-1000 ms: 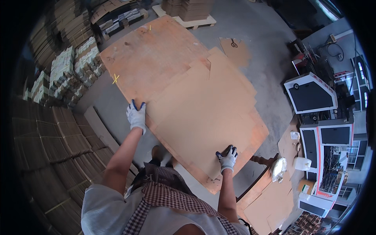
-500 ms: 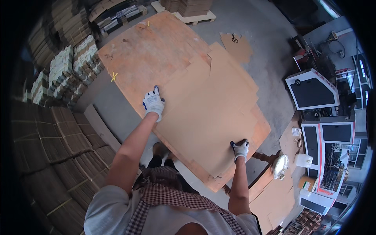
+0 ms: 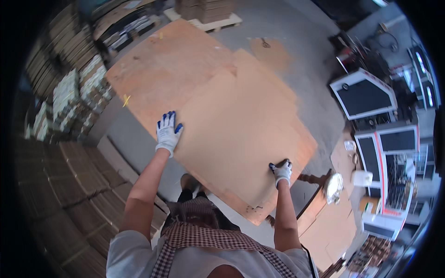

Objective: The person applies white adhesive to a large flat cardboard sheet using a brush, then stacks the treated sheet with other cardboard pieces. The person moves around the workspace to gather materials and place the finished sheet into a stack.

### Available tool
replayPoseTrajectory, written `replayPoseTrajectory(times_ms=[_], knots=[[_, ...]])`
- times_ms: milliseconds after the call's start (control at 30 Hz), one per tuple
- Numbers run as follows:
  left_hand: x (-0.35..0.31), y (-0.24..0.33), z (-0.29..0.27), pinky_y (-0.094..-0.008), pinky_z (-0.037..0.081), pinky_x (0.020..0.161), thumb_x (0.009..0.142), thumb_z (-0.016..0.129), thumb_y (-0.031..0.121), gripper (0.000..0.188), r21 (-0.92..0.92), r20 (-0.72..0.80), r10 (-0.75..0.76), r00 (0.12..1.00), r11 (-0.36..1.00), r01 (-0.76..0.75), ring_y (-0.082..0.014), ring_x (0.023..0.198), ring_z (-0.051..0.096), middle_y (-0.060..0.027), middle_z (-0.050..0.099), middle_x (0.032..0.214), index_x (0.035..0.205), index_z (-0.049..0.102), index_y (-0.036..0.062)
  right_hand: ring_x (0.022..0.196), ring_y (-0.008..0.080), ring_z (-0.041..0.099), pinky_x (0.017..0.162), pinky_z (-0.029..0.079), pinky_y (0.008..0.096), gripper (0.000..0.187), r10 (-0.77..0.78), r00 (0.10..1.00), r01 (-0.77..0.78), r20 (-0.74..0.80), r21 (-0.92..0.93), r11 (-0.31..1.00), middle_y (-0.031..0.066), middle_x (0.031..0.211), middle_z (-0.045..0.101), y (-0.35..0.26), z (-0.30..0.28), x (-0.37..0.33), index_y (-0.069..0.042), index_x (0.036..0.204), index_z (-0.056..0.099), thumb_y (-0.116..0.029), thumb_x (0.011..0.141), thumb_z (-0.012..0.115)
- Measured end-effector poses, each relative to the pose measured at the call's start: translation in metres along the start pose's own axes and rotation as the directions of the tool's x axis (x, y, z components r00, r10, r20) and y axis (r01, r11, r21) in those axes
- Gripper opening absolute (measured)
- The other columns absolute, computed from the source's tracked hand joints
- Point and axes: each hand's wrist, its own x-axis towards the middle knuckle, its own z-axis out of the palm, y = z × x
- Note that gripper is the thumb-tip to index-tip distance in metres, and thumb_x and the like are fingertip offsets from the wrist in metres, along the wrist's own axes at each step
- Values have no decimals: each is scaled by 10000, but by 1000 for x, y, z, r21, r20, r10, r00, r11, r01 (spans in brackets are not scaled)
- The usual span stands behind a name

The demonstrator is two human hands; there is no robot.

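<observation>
A large brown cardboard sheet (image 3: 232, 129) lies flat and aslant on a worn wooden table (image 3: 167, 60), with further sheet edges showing at its far side. My left hand (image 3: 168, 134), in a white glove with blue fingertips, is at the table's left edge beside the sheet. Its fingers are spread and hold nothing. Toward the sheet's near right side, my right hand (image 3: 282, 173) rests on the cardboard in a like glove. The thumb points left, apart from the bent fingers, and nothing shows between them.
Bundled cardboard stacks (image 3: 79, 185) stand close on my left. Scissors (image 3: 265, 43) lie on a cardboard piece (image 3: 273, 55) beyond the table. On the right are a lower board surface (image 3: 327, 222), a plastic-wrapped bundle (image 3: 333, 187) and white-and-black machines (image 3: 364, 95). A pallet (image 3: 222, 23) stands behind.
My left hand has moved left and nearer to me, off the sheet, and its fingers have spread. The right hand stays at nearly the same place on the sheet. The whole view has shifted slightly.
</observation>
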Motion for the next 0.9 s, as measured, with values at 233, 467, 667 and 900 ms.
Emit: replayPoseTrajectory(times_ms=[233,467,667,900], knots=[[38,31,23,-485,142,1197,924,571,327,656,60,190,145,971,985,-159,-250,1444,290,-35,361,1544,1515,321,193,1471,379,170,1156,273,496,1083,-199,958,183,-209,-93,979,100,1618,168,-29,-41,62,-113,1552,166,-582,755,728],[32,24,14,-466,179,1193,937,560,341,632,79,188,172,967,979,-189,-255,1429,317,-69,375,1534,1502,336,170,1468,297,224,1167,280,460,1070,-246,968,236,-56,-145,961,97,1597,242,-60,-49,111,-119,1536,233,-641,733,709],[-49,-38,-15,-475,216,1176,898,620,363,708,134,228,76,971,985,-109,-278,1411,342,-93,398,1516,1504,326,146,1448,325,256,1157,303,432,1054,-351,936,340,-4,-236,910,115,1584,265,-73,-24,49,-91,1524,261,-621,735,715],[-166,-178,-2,-425,419,1032,744,837,380,905,-810,308,-507,805,304,501,-319,1188,564,-196,574,1316,1436,403,-7,1405,385,312,1140,318,449,1071,-464,886,454,-5,-191,870,145,1560,306,-87,15,-25,-66,1513,281,-612,714,737]])
